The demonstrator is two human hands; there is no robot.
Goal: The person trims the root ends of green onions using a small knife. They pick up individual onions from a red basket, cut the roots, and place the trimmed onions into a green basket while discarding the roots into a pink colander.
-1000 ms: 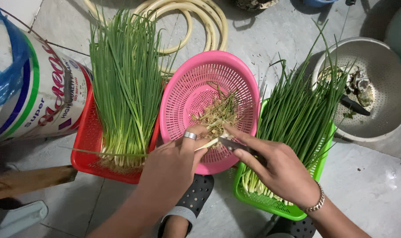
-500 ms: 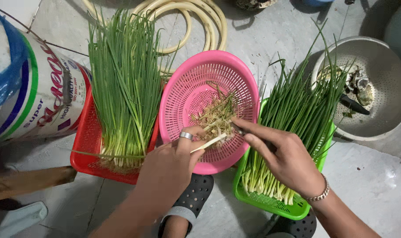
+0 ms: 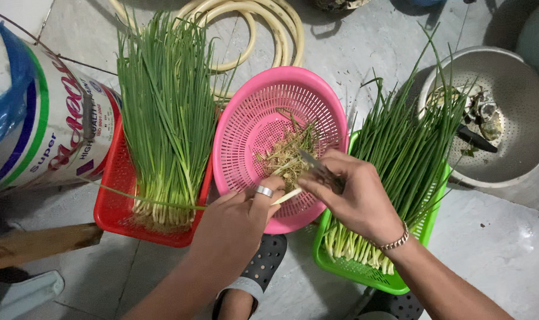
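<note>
My left hand (image 3: pixel 234 222), with a ring on one finger, pinches the pale root end of a green chive stalk (image 3: pixel 151 198) that lies across the red basket. My right hand (image 3: pixel 355 195), wearing a bracelet, grips a small knife (image 3: pixel 314 163) whose blade touches the stalk's white tip over the pink round basket (image 3: pixel 246 112). Cut roots and trimmings (image 3: pixel 287 154) are piled in the pink basket. A red basket (image 3: pixel 112 207) on the left holds a bundle of chives (image 3: pixel 166 112). To the right stands a green basket (image 3: pixel 352 269) with more chives (image 3: pixel 400 148).
A metal colander (image 3: pixel 512 112) with scraps and a dark-handled tool stands at the far right. A coiled pale hose (image 3: pixel 252 24) lies behind the baskets. On the left is a large printed sack (image 3: pixel 50 124), with a wooden piece (image 3: pixel 38 243) below it. My sandalled foot (image 3: pixel 254 278) is underneath.
My right hand has shifted slightly left and up with the knife toward the stalk's root end. My left hand has kept its pinch on the stalk over the pink basket.
</note>
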